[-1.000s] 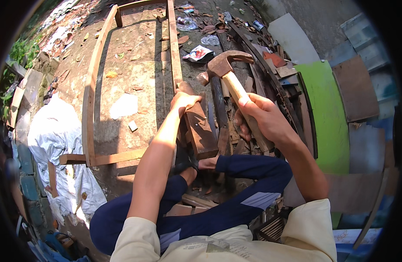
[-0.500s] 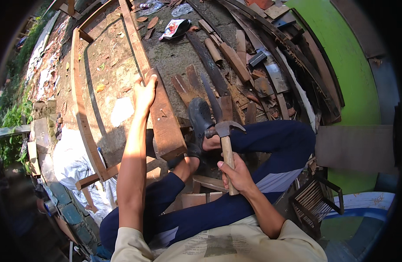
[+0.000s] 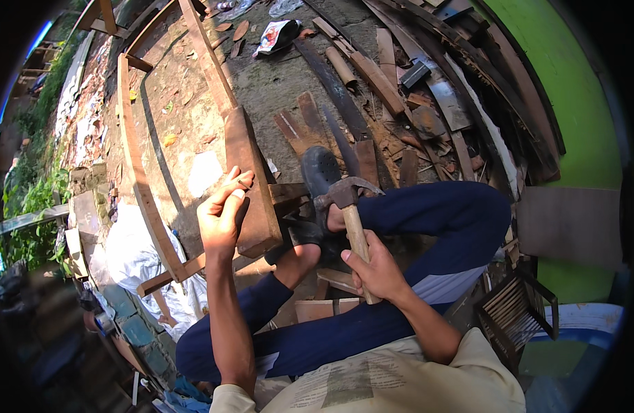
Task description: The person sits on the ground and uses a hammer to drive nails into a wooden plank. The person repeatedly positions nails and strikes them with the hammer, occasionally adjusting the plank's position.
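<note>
My right hand (image 3: pixel 380 270) is wrapped round the wooden handle of a claw hammer (image 3: pixel 358 230), whose dark metal head points up, away from me, over my knee. My left hand (image 3: pixel 222 215) reaches over the near end of a thick brown wooden beam (image 3: pixel 257 220). Its thumb and forefinger are pinched together where a nail (image 3: pixel 250 184) stands in the beam; the fingers mostly hide it. The beam joins a long wooden frame (image 3: pixel 208 58) that lies on the ground ahead and to the left.
Scrap planks (image 3: pixel 461 89) are heaped at the right by a green wall (image 3: pixel 578 131). A hand saw (image 3: pixel 341 141) lies beyond my shoe (image 3: pixel 320 172). White sheeting (image 3: pixel 134 244) lies at the left, and a slatted wooden stool (image 3: pixel 513 310) stands at the lower right.
My left hand has come back from the beam's far part to its near end and closed at the nail. The hammer stays in my right hand. The view has shifted slightly.
</note>
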Available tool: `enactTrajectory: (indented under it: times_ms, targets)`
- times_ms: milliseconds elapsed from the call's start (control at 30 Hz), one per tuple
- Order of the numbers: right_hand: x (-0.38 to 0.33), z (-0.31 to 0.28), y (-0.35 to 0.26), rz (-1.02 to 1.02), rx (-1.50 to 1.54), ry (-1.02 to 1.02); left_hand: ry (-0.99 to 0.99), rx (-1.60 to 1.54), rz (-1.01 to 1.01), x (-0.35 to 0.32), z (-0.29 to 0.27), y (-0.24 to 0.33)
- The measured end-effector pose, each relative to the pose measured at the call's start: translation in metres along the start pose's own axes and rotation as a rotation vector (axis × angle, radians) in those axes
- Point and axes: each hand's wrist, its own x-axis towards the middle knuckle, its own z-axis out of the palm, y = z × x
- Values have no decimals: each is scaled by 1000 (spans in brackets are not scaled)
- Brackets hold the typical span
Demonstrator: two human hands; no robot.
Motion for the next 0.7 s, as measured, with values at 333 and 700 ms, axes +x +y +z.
enactTrajectory:
  times_ms: [333, 700]
  targets:
    - [15, -11, -77, -10, 156, -306, -137, 143, 191, 1, -4, -2]
    - [37, 39, -217, -46, -585, -224, -40, -245, -102, 30, -10, -5]
